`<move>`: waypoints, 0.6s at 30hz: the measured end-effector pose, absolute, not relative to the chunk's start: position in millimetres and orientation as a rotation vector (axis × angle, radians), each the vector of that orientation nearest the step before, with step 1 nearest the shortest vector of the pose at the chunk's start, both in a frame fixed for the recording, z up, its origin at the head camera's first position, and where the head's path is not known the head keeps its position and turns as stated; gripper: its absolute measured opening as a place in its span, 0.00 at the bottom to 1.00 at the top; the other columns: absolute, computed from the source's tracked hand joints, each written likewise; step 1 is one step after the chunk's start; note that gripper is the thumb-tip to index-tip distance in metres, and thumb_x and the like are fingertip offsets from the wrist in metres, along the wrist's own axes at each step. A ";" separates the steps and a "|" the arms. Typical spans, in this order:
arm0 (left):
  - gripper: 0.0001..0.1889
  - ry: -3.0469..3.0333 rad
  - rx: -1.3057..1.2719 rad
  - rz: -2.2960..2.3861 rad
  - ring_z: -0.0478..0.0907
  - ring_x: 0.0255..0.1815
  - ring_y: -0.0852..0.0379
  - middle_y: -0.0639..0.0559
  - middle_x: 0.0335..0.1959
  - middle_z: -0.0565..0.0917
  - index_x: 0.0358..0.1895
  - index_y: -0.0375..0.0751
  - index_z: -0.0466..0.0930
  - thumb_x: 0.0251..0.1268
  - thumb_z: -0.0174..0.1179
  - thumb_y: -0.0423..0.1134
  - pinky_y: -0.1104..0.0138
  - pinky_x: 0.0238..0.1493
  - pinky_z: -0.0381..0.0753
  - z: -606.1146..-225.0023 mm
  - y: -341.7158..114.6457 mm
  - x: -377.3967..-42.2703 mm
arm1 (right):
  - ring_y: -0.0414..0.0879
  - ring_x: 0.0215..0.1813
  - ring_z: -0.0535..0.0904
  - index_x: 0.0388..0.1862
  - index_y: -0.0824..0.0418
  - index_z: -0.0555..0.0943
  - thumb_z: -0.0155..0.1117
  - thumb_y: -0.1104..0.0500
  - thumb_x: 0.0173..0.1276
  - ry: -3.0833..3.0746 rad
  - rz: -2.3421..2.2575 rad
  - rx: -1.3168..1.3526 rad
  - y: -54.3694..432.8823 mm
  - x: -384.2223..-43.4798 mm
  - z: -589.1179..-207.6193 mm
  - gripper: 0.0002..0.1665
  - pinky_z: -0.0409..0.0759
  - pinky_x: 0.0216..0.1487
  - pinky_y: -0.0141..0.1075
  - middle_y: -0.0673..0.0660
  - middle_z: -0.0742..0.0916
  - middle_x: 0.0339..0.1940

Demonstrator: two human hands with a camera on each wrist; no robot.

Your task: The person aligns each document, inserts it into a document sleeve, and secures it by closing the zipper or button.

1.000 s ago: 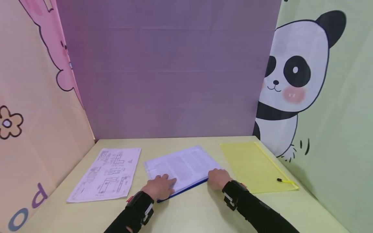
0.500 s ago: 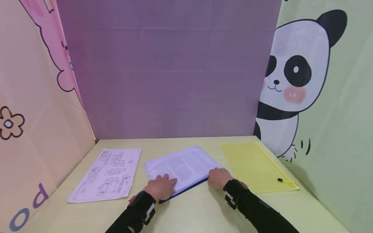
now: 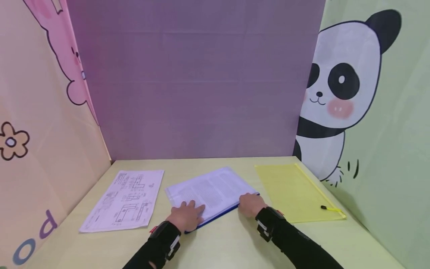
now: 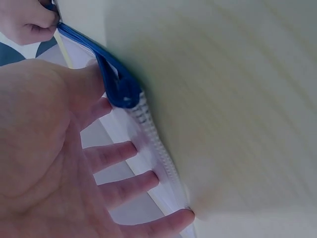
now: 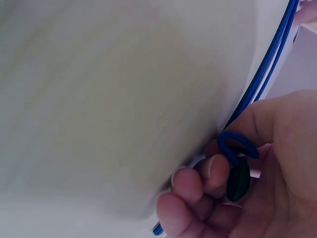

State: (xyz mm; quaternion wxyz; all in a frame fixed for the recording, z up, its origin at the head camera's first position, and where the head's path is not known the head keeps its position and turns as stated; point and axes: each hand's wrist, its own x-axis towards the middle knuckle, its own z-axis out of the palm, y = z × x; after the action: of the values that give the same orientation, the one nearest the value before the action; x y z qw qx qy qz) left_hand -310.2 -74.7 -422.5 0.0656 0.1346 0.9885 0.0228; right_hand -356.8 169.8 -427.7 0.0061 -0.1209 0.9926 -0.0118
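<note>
The pouch (image 3: 213,188) lies flat at the middle of the table (image 3: 208,250), on the far side of both hands, with its blue zip (image 3: 220,214) along the near edge. The left hand (image 3: 186,216) rests on the near left corner; its fingers are spread and nearly straight, the thumb touching the pouch at the zip's end. The right hand (image 3: 252,205) is curled at the near right corner, pinching the zip edge. A dark pull (image 5: 239,181) on a blue cord (image 5: 233,141) sits against those curled fingers; whether they grip it cannot be told.

Writing: the left wall (image 3: 53,149) bears the letters "d" (image 3: 48,224) and "o" (image 3: 24,251). Text on the page (image 3: 220,185) inside the pouch and labels on the drawing sheet (image 3: 124,201) are too small to read.

Count: two pouches, this one and a yellow pouch (image 3: 287,190) to the right; one drawing sheet uppermost to the left; two black wristbands (image 3: 164,239), one per arm.
</note>
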 end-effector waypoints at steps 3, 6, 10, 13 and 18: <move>0.26 2.981 0.402 0.072 0.70 0.65 0.39 0.44 0.67 0.74 0.72 0.57 0.73 0.75 0.57 0.54 0.37 0.58 0.73 -423.0 -73.3 -309.2 | 0.52 0.27 0.74 0.24 0.62 0.76 0.60 0.62 0.68 3.123 -0.042 -0.426 164.0 -353.7 -428.2 0.12 0.79 0.31 0.48 0.57 0.79 0.24; 0.26 2.976 0.395 0.059 0.71 0.64 0.40 0.45 0.67 0.74 0.72 0.58 0.73 0.75 0.57 0.55 0.38 0.58 0.73 -422.7 -72.0 -309.6 | 0.51 0.26 0.74 0.23 0.61 0.76 0.60 0.62 0.67 3.134 -0.028 -0.456 158.9 -352.3 -430.5 0.12 0.80 0.30 0.49 0.56 0.79 0.23; 0.25 2.974 0.388 0.048 0.71 0.62 0.41 0.45 0.66 0.74 0.72 0.58 0.73 0.75 0.57 0.55 0.38 0.58 0.73 -422.1 -71.7 -310.6 | 0.50 0.26 0.74 0.23 0.60 0.77 0.60 0.61 0.68 3.134 0.010 -0.460 154.6 -351.5 -432.6 0.12 0.81 0.30 0.49 0.56 0.80 0.23; 0.25 2.973 0.388 0.078 0.70 0.64 0.40 0.45 0.67 0.74 0.72 0.58 0.73 0.75 0.57 0.55 0.37 0.59 0.71 -421.0 -72.5 -310.3 | 0.50 0.26 0.75 0.23 0.60 0.77 0.60 0.60 0.68 3.134 0.032 -0.453 152.7 -351.3 -432.9 0.12 0.82 0.31 0.50 0.56 0.81 0.24; 0.25 2.973 0.406 0.144 0.68 0.68 0.37 0.44 0.68 0.73 0.72 0.56 0.74 0.75 0.57 0.54 0.34 0.64 0.65 -418.7 -75.5 -308.4 | 0.50 0.27 0.76 0.23 0.61 0.77 0.60 0.61 0.68 3.131 0.038 -0.441 150.9 -351.9 -431.9 0.12 0.82 0.31 0.51 0.56 0.81 0.24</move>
State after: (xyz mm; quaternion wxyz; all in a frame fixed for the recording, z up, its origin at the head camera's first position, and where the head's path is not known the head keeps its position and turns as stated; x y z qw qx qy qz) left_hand -308.4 -75.5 -418.7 0.0688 0.1347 0.9873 0.0478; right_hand -351.9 150.9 -431.9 -0.0102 -0.1394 0.9901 0.0122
